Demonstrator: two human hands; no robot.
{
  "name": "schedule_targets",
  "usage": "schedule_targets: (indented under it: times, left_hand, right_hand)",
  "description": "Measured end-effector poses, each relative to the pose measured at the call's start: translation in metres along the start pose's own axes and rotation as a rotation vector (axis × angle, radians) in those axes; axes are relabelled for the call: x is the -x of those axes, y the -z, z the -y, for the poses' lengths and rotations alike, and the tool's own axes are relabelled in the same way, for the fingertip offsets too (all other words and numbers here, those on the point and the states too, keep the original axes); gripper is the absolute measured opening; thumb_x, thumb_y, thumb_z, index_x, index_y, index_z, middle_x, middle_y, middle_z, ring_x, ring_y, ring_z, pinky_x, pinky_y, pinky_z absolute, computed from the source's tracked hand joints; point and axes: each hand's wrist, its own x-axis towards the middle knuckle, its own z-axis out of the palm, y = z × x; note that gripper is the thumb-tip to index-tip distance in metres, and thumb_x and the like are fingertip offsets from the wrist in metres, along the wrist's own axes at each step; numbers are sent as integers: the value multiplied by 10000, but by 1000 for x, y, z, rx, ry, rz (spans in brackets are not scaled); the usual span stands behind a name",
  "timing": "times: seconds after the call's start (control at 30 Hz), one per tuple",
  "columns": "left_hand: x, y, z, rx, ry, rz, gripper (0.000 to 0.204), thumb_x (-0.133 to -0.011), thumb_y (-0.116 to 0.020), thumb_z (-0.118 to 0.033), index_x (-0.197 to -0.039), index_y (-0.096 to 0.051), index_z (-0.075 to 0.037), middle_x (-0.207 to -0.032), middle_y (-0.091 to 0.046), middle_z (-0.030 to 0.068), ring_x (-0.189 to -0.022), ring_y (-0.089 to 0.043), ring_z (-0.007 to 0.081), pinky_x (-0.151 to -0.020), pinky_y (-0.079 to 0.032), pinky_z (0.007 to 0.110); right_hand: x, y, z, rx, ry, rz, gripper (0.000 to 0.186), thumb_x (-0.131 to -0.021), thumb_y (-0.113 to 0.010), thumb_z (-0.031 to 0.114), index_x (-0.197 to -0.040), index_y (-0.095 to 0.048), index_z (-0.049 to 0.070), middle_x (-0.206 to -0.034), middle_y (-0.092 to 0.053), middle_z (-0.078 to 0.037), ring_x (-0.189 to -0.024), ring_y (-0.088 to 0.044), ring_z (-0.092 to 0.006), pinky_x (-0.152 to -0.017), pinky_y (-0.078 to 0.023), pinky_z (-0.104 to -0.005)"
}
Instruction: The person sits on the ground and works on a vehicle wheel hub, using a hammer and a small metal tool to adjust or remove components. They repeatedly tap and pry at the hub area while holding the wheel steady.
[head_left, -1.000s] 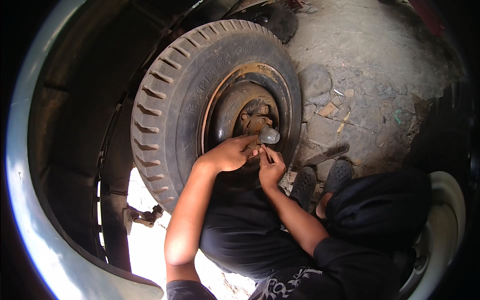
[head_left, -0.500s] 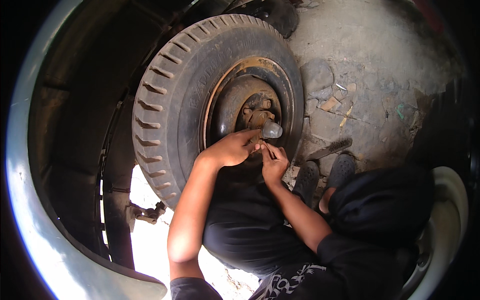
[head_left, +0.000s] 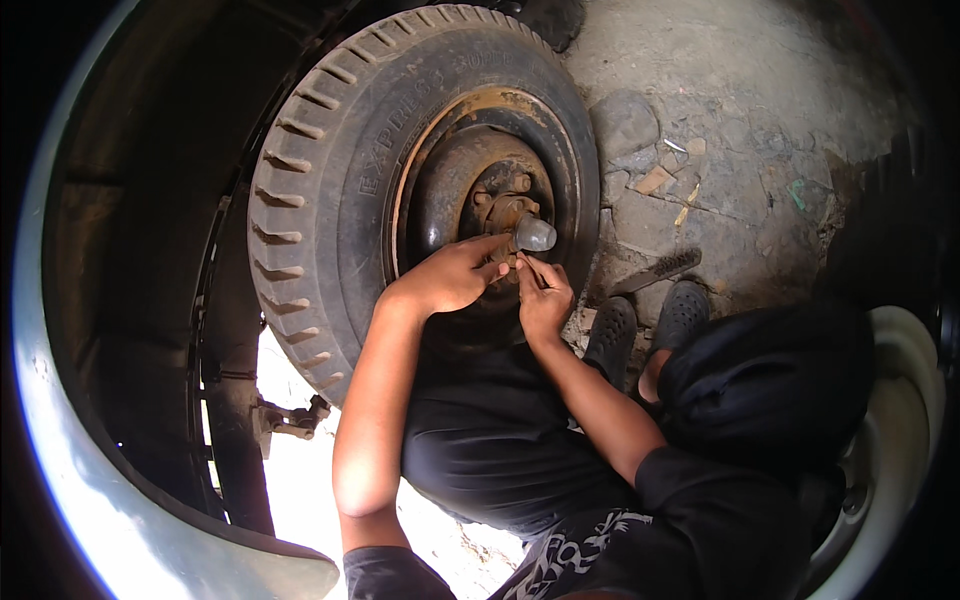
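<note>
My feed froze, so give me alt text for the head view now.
A person's left hand and right hand meet at a rusty wheel hub, close by its grey cap; anything held is too small to make out. A treaded black tire surrounds the hub, with dark clogs and a narrow, brush-like object on rough ground to the right.

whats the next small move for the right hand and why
Perhaps a slight fingertip twist by the right hand: it reaches the hub just below the grey cap, bolts show nearby, and the left hand is close by. I can't tell whether the right one grips anything.
</note>
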Motion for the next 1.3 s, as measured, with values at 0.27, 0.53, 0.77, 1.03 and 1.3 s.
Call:
schedule_targets:
  times: [0.27,0.53,0.77,1.03,1.3]
  left_hand:
    - [6,4,-8,-13,-21,-9,574,-1100,-684,-331,-1615,-551,-116,-1433,-718,220,-1340,-685,282,-1145,-487,368]
    - [2,5,-10,8,-17,29,592,-1101,-681,-365,-1622,-544,-121,-1436,-718,221,-1350,-681,290,-1147,-486,369]
    - [4,0,6,1,-29,-6,579,-1106,-672,-351,-1616,-547,-106,-1482,-687,226,-1393,-654,299,-1168,-476,379]
    - [30,-2,-7,-124,-250,-207,503,-1081,-680,-224,-1550,-601,-58,-1541,-626,240,-1413,-621,397,-1186,-490,445]
    - [56,31,-58,-277,-497,-611,461,-910,-610,141,-1324,-732,-23,-1315,-733,195,-1221,-712,413,-1036,-590,449]
  right_hand:
    - [1,8,-10,27,306,-10,238,-924,-870,103,-1161,-866,80,-920,-711,-91,-819,-723,-212,-731,-574,-365]
    - [2,10,-8,142,514,2,292,-893,-879,76,-1185,-864,85,-1048,-734,-124,-923,-746,-279,-814,-601,-392]
    - [0,1,8,97,562,93,305,-902,-856,36,-1204,-856,80,-1096,-731,-128,-975,-751,-282,-851,-614,-386]
    - [3,10,-2,69,557,86,261,-921,-855,40,-1182,-857,54,-1077,-749,-127,-934,-763,-274,-814,-618,-377]
    - [-9,10,29,21,564,89,274,-951,-827,25,-1223,-842,44,-1123,-737,-145,-961,-759,-281,-810,-613,-381]
